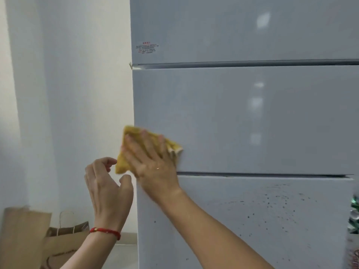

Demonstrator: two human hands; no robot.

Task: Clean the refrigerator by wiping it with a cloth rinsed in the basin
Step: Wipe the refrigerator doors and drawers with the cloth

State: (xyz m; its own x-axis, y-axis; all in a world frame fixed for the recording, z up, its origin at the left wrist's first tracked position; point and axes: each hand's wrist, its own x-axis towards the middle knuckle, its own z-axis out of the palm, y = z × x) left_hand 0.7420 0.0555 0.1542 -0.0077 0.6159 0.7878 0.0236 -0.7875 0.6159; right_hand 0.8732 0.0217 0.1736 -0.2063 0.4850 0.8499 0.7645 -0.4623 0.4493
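A pale grey refrigerator (242,117) with three stacked door panels fills the right of the head view. My right hand (149,160) presses a yellow cloth (134,136) flat against the lower left corner of the middle panel. The cloth folds around the fridge's left edge. My left hand (107,189), with a red cord on the wrist, hovers just left of that edge with curled, parted fingers, holding nothing. The bottom panel carries many small dark specks. The basin is out of sight.
A white wall (68,94) stands left of the fridge. Brown paper bags (58,243) sit on the floor at the lower left. Something green and shiny (354,216) shows at the right edge.
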